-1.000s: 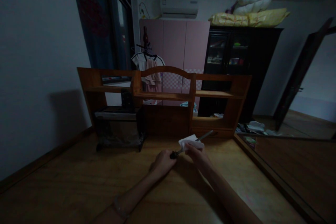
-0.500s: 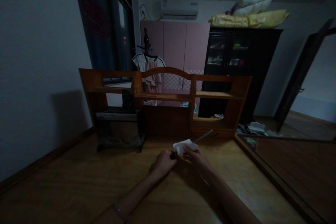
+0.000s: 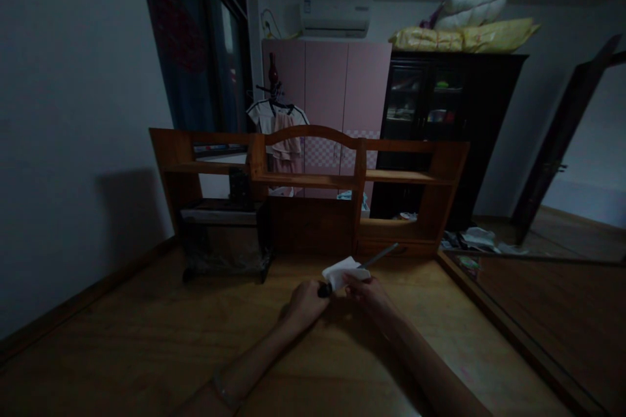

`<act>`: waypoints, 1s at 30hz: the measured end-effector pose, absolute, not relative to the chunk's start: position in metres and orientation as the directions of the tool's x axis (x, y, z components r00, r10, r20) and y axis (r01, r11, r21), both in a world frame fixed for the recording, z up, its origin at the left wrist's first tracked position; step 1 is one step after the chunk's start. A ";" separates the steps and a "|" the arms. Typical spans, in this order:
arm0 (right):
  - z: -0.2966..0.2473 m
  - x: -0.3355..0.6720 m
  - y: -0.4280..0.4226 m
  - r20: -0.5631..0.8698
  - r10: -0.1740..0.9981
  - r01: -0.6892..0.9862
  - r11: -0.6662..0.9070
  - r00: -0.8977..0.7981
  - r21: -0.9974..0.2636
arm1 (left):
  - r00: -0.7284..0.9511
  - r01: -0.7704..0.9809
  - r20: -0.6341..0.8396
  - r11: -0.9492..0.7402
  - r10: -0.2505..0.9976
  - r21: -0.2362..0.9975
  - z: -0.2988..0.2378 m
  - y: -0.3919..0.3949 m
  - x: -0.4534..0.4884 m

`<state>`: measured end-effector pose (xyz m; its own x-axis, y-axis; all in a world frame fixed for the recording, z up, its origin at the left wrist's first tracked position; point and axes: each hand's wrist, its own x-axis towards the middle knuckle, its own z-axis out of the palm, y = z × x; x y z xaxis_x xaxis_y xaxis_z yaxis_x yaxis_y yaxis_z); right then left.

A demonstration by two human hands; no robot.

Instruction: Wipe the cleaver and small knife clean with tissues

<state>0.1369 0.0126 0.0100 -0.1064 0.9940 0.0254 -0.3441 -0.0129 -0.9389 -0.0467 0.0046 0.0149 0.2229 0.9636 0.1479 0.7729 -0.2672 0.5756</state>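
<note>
Gripping dk handle [image 3: 323, 290], L hand [image 3: 305, 300] fisted, R hand [image 3: 368, 291] pinching wht paper [image 3: 343, 269].

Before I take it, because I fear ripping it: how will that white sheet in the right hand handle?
The white sheet is probably floppy: it looks folded in the right hand. Its thin edges suggest it's light and may tear.

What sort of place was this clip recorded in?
Probably a bedroom in a home: there is a pink wardrobe, hanging clothes, and a white bundle, perhaps bedding, piled above the dark cabinet.
</note>
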 end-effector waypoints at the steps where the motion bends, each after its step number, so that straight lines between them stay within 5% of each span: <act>1: 0.010 0.136 0.012 0.027 0.993 -0.363 -0.015 -0.111 -0.932 | 0.222 0.777 0.153 -0.269 0.963 0.569 0.016 0.004 -0.047; 11: 0.005 0.135 0.014 0.017 0.988 -0.431 -0.052 -0.156 -0.901 | 0.177 0.879 0.199 -0.246 0.964 0.409 0.019 0.003 -0.048; 18: 0.020 0.137 -0.001 0.040 0.974 -0.377 -0.048 -0.224 -0.925 | 0.149 0.896 0.164 -0.203 0.975 0.395 0.025 -0.001 -0.046; 30: 0.017 0.133 0.004 0.092 0.991 -0.279 0.062 -0.095 -0.958 | 0.153 0.898 0.160 -0.205 0.975 0.390 0.022 -0.002 -0.043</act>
